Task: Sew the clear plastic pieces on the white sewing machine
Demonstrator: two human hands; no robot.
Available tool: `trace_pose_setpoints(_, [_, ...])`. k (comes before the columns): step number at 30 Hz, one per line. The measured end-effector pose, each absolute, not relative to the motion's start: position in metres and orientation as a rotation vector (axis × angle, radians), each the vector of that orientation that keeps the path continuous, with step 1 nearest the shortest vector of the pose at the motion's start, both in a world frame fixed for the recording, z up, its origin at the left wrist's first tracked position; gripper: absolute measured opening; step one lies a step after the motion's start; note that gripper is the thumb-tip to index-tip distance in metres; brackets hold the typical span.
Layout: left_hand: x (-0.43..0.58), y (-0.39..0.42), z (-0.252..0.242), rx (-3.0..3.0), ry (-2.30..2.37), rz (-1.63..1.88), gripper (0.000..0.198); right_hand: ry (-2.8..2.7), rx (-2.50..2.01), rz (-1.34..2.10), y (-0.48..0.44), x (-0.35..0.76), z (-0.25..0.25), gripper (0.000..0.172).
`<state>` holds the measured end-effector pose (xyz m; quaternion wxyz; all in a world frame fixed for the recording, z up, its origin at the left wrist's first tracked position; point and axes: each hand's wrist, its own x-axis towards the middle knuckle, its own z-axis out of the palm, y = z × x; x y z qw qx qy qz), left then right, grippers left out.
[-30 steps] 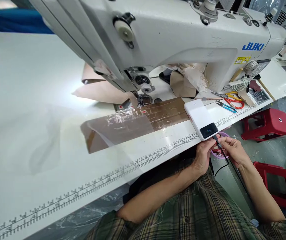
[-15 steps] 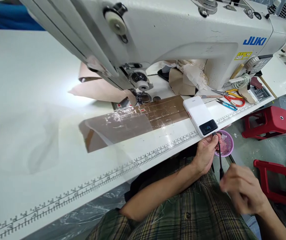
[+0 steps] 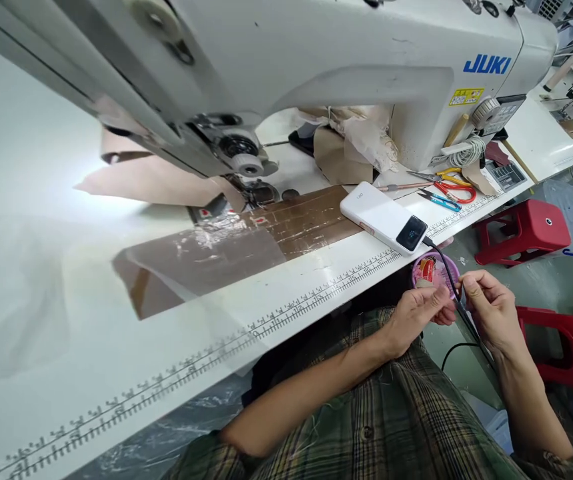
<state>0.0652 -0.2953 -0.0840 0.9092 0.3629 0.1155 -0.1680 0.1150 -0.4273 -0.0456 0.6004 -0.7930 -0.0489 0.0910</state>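
A white power bank (image 3: 383,217) with a dark lit display lies at the near edge of the white sewing table (image 3: 66,280). A black cable (image 3: 447,272) runs from its end down past the table edge. Just below that edge, my right hand (image 3: 489,309) pinches the cable between thumb and fingers. My left hand (image 3: 419,313) sits close beside it with fingers curled; its fingertips reach toward the same stretch of cable, and I cannot make out whether they hold it.
A white JUKI sewing machine (image 3: 316,60) fills the table's back. Brown taped sheet (image 3: 246,243) lies under the needle area. Scissors and snips (image 3: 449,190) rest at right. Red plastic stools (image 3: 521,230) and a pink basket (image 3: 431,270) stand on the floor.
My left hand left the power bank's plug and dropped below the table edge. My right hand came back up to pinch the cable. The power bank has turned on the table.
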Motion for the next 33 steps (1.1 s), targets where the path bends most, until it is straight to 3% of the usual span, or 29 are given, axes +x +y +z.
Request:
trace_pose_setpoints(4, [0.07, -0.294, -0.081, 0.833, 0.199, -0.333, 0.063, -0.275, -1.971, 0.121, -0.43, 0.106, -0.044, 0.03])
trace_pose_setpoints(9, [0.084, -0.292, -0.078, 0.739, 0.187, -0.433, 0.056, -0.548, -2.206, -0.383, -0.434, 0.084, -0.044, 0.01])
trace_pose_setpoints(13, [0.086, -0.285, -0.073, 0.719, 0.117, -0.494, 0.047, -0.826, -2.219, -0.555, -0.435, 0.068, -0.055, 0.017])
trace_pose_setpoints(17, [0.084, -0.276, -0.077, 0.767, -0.067, -0.511, 0.036, -0.524, -1.952, -0.335, -0.439, 0.068, -0.062, 0.012])
trace_pose_setpoints(22, [0.085, -0.283, -0.096, 1.148, -0.113, -0.162, 0.014, -0.007, -1.807, 0.198, -0.44, 0.079, -0.065, 0.033])
trace_pose_setpoints(27, [0.089, -0.296, -0.109, 1.381, -0.026, 0.104, 0.02, 0.261, -1.532, 0.438, -0.432, 0.082, -0.062, 0.049])
trace_pose_setpoints(33, [0.09, -0.287, -0.105, 1.425, 0.004, 0.139, 0.013, 0.38, -1.223, 0.772, -0.43, 0.093, -0.053, 0.038])
